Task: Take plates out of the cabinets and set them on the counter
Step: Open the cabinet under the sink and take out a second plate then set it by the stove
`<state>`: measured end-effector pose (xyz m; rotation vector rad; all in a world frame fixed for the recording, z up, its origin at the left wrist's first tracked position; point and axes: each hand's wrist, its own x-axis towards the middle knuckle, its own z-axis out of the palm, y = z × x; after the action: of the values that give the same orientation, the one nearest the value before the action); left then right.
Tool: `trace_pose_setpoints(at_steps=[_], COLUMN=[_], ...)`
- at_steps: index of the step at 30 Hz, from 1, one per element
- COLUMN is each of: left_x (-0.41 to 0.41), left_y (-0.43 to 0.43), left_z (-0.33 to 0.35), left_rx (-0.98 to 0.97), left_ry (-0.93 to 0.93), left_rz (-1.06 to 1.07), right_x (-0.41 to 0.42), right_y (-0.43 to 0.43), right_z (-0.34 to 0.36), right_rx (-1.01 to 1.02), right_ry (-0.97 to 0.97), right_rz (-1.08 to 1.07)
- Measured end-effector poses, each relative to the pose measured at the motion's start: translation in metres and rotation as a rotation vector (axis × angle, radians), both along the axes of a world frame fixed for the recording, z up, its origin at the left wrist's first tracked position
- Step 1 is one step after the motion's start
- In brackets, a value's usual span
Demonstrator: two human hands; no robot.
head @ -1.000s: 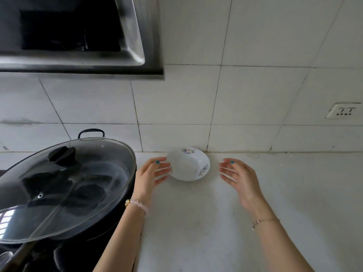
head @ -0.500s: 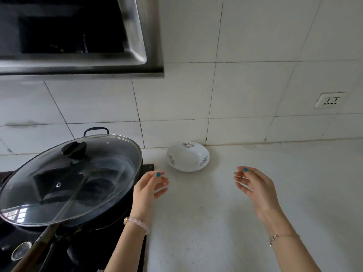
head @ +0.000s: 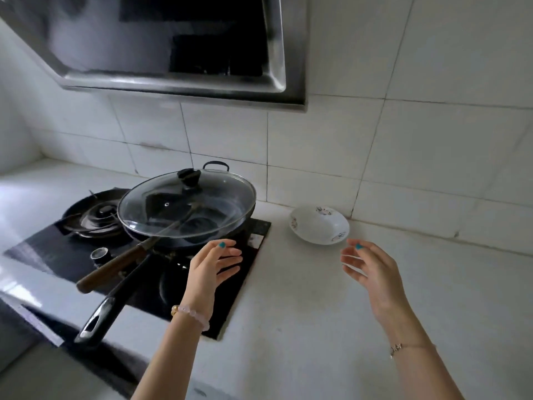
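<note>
- Left grip (head: 212, 267) hovers over the stove (head: 173, 295) edge, fingers loosely spread, holding nothing.
- Small white plate (head: 318, 225) with flower prints sits on the bench (head: 302, 327) by the tiled wall (head: 432, 154), between and beyond both grips; it looks light, stiff, glazed-slick and breakable, best pinched at opposite rims.
- Right grip (head: 372, 269) hangs near it, fingers relaxed apart, empty.

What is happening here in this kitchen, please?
A person is working at a kitchen counter. A small white plate with a flower pattern sits on it near the tiled wall. Neither hand touches the plate. The left hand and the right hand are both open and hold nothing, hovering just short of it. To the left, a pan under a glass lid rests on the stove.
</note>
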<state>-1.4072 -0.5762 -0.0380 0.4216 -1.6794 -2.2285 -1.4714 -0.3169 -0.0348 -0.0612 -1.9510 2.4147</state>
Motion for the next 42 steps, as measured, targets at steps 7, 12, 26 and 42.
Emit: trace_pose_setpoints(at_steps=[7,12,26,42], left_x=[0.09,0.176,0.398,0.592], left_y=[0.018,0.004,-0.048,-0.174], left_z=[0.001,0.007,0.01,0.02], left_rx=[-0.023,-0.059,-0.538,-1.542], left_ry=[0.008,0.012,-0.201,-0.955], left_rz=[0.175,0.396,1.106,1.258], right_x=[0.036,0.063,0.215,0.392], right_y=[0.004,-0.042,-0.224,-0.395], right_z=[-0.014,-0.02,0.012,0.035], right_rx=[0.034,0.086,0.334,0.574], right_ry=[-0.03,-0.019,0.507,1.235], right_rz=[0.223,0.457,0.918,0.716])
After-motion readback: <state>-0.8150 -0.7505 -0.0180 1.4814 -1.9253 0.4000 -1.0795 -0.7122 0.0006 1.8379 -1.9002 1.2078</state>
